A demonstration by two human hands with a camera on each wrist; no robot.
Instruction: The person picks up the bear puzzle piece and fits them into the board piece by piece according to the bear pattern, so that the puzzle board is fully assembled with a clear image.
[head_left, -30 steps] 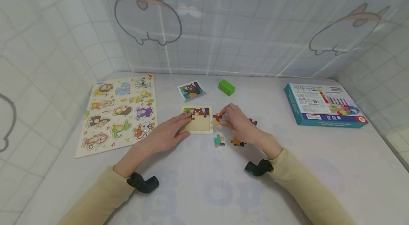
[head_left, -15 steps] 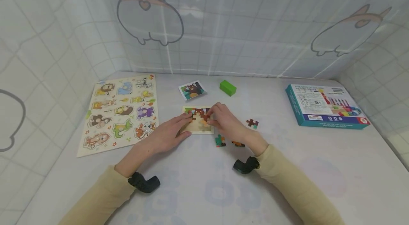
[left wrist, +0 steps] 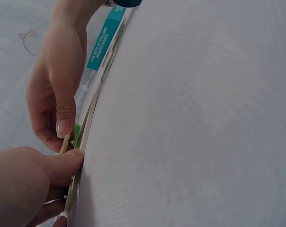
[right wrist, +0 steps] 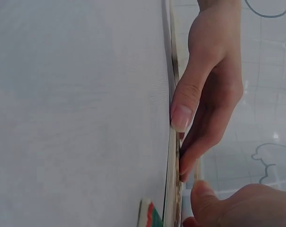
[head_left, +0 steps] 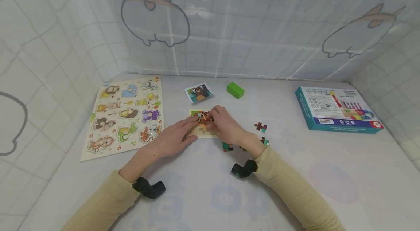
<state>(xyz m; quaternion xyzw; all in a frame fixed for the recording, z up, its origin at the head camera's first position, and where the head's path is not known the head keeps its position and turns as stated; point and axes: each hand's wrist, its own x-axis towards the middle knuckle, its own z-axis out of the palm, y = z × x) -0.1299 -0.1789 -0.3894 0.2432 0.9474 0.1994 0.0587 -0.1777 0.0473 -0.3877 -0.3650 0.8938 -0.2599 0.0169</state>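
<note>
A small wooden puzzle tray lies flat on the table in the head view, with bear picture pieces in its far part. My left hand holds it at the left side, thumb at the near edge and fingers over the frame. Above the tray, my right hand pinches a thin jigsaw piece between thumb and fingers. That piece stands tilted over the tray in both wrist views. Loose jigsaw pieces lie right of the tray: a brown one and a green one. Others are partly hidden by the right wrist.
A large animal puzzle board lies at the left. Behind the tray are a bear picture card and a green block. A teal-sided box sits at the right, and a tiled backdrop rises behind.
My right hand has moved left, carrying the jigsaw piece from beside the tray to over it. Loose pieces at the right have come into view. The left hand has stayed on the tray.
</note>
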